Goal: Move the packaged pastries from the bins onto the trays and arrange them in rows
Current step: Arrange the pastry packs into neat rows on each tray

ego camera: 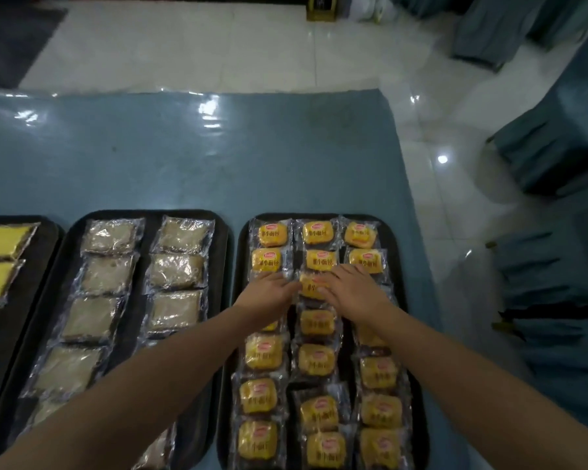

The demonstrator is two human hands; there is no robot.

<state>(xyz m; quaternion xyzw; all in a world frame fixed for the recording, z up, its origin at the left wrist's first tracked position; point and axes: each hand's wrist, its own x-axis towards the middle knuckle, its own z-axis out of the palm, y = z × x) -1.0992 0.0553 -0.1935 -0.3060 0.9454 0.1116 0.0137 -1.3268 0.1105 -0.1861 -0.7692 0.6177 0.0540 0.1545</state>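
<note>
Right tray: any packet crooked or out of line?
Yes. On the right tray, one orange packet low in the middle column sits rotated and overlaps its neighbour. Both hands touch another packet higher up.

Blue-covered table (pixel 218 157) under 3 black trays (pixel 230 252)

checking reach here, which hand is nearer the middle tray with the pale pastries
Left. The left hand sits over the left column of the right tray, the side bordering the middle tray. The right hand lies further right, over the same tray.
</note>
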